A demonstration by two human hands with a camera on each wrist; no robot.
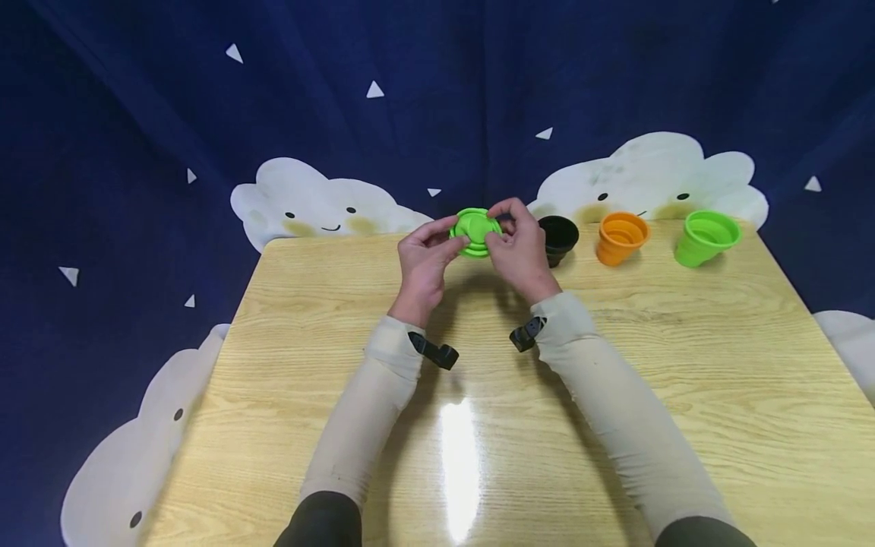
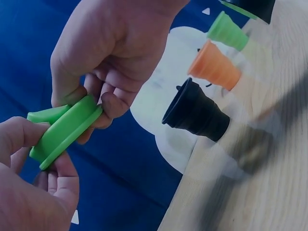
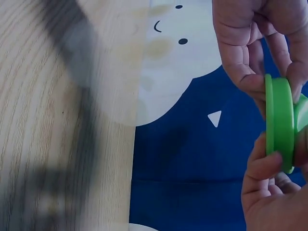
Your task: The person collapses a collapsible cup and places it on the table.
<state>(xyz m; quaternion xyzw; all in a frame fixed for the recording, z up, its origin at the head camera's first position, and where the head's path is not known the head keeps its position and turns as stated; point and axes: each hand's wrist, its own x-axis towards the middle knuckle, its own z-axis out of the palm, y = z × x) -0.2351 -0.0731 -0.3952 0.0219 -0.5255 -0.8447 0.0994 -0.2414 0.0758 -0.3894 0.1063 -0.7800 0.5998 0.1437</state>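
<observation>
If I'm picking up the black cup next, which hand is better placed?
Probably your right hand: it's nearer the black cup, while your left hand is on the far side of the green item both hold.

Wrinkled cream sleeves (image 1: 358, 429), dark fabric (image 1: 324, 520) nearest the elbows, small black wrist-worn devices (image 1: 437, 354)

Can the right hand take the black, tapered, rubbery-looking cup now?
Probably not while the right hand pinches the flattened green ringed cup, though the black cup stands nearby, apparently unblocked.
</observation>
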